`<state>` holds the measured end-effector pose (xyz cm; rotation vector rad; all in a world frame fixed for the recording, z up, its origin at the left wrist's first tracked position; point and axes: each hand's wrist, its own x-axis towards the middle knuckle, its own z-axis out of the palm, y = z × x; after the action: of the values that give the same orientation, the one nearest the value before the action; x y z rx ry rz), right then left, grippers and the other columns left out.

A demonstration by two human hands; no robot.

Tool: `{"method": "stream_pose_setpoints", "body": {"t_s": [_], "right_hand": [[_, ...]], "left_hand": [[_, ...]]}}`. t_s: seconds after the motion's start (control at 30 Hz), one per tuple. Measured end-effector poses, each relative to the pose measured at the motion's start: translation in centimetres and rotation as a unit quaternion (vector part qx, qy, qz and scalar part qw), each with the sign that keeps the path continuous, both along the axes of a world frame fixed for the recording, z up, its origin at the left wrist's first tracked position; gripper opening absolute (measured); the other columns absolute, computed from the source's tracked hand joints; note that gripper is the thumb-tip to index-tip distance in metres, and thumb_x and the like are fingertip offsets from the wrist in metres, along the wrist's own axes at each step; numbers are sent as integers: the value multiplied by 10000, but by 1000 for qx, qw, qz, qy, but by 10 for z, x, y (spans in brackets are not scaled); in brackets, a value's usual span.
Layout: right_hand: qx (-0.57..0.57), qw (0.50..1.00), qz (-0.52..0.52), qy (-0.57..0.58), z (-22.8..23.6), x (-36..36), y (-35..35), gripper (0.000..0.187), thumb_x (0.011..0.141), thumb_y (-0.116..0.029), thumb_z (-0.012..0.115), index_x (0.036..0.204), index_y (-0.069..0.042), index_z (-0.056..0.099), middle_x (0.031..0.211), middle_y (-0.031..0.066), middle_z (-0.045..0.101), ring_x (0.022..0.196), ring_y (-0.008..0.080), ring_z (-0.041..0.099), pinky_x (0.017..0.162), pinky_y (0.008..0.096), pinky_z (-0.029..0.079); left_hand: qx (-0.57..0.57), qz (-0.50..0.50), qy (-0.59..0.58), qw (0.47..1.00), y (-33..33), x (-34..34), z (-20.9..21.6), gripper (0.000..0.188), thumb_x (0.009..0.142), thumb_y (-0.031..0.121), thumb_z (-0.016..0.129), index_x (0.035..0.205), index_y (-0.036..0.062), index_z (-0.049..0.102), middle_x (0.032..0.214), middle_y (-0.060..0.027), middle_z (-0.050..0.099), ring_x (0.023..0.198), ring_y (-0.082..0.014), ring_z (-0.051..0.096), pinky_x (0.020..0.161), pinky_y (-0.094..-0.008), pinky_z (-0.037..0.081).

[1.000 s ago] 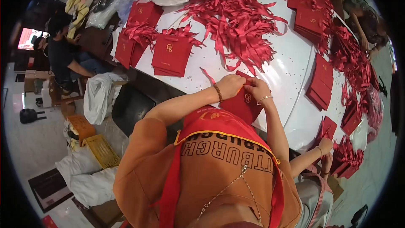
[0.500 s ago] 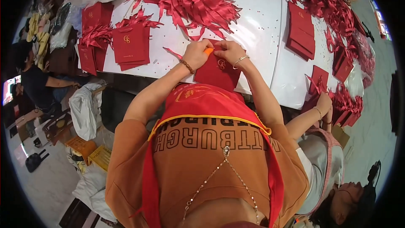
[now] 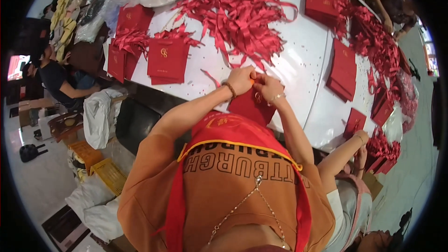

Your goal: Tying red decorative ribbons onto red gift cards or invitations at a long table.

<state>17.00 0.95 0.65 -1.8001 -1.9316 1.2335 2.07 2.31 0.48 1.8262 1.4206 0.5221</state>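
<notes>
Item: red bag (image 3: pixel 252 105), flat, gold emblem, on the white table (image 3: pixel 291 102) at its near edge.

Risks, as judged:
- Slipping: the bag's lower end reaches the table's near edge, close against the red apron (image 3: pixel 238 133); a lean or tug could crease or drag it.
- Snagging: a loose red ribbon (image 3: pixel 211 78) lies just beside the left wrist and could catch on the beaded bracelet (image 3: pixel 230 89).
- Tangling: the ribbon heap (image 3: pixel 247 23), toward the table's far side, ends just beyond the hands; stray ends could get mixed in.
- Soiling: small dark specks dot the tabletop and could cling to the bag.

Hands: left hand (image 3: pixel 242 79) and right hand (image 3: pixel 270 88), fingers bunched narrow, nearly meeting; an orange piece (image 3: pixel 252 82) shows at the left fingers. What the fingertips pinch cannot be told.

Position: bag beneath both hands, its far end under the fingers, its body extending from there toward the near edge, between the wrists.
</notes>
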Motion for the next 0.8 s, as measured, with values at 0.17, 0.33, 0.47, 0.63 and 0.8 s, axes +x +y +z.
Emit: {"method": "stream_pose_setpoints", "body": {"t_s": [0.17,0.33,0.47,0.63,0.8], "right_hand": [[52,998,-13,-22,-1,-3,-6,273,729,-243,610,982,-141,612,830,99,636,793,270,601,694,372,464],[58,997,-23,-46,8,-3,-5,290,728,-237,616,993,-118,617,839,111,639,747,255,617,688,353,474],[32,999,0,-1,-6,1,2,305,746,-202,599,1036,-108,585,867,100,632,768,233,609,682,328,464],[26,1000,-4,1,-3,5,0,295,739,-214,597,1017,-117,582,905,90,630,838,246,596,726,339,456],[0,1000,-17,-6,2,7,-2,268,754,-244,562,1000,-139,588,909,101,627,853,273,593,741,365,460]], "left_hand": [[4,4,-34,999,2,-6,-19,232,652,93,602,878,44,587,700,-112,605,644,-222,586,580,-318,451],[-4,-53,-61,997,6,-8,-6,261,678,86,587,938,61,601,618,-76,572,557,-168,538,531,-294,424],[-50,-23,-85,995,2,-12,-9,242,703,46,587,944,53,596,558,-29,513,487,-104,456,460,-250,363],[-20,-13,-61,998,-2,-7,-10,212,699,42,603,911,44,590,546,-35,507,488,-112,460,464,-263,365],[34,-46,6,998,-1,-1,-4,190,708,56,604,897,51,586,549,-42,508,501,-143,476,483,-287,383]]}}
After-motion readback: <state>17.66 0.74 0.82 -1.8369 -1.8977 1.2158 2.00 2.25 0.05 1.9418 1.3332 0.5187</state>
